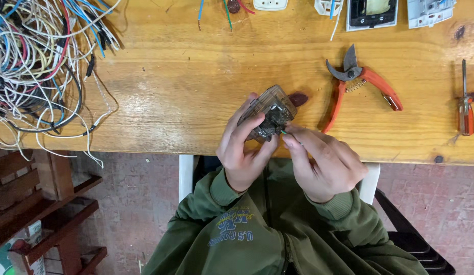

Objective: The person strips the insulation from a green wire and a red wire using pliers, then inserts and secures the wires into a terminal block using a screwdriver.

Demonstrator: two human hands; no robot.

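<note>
We've got the clear plastic plug housing [267,112] gripped in our left hand [242,153] over the table edge [145,145], right hand [323,163] fingertips pinching a thin green wire at its 5 o'clock corner, so probably keep that grip steady and feed slowly.

bare tabletop [196,86] between wire tangle [38,61] and pruners [356,84].

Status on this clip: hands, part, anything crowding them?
Left hand gripping clear plastic electrical part. Right hand pinching at its lower edge, something small and green there. Orange pruning shears lie just right, apart; wire tangle far left.
</note>
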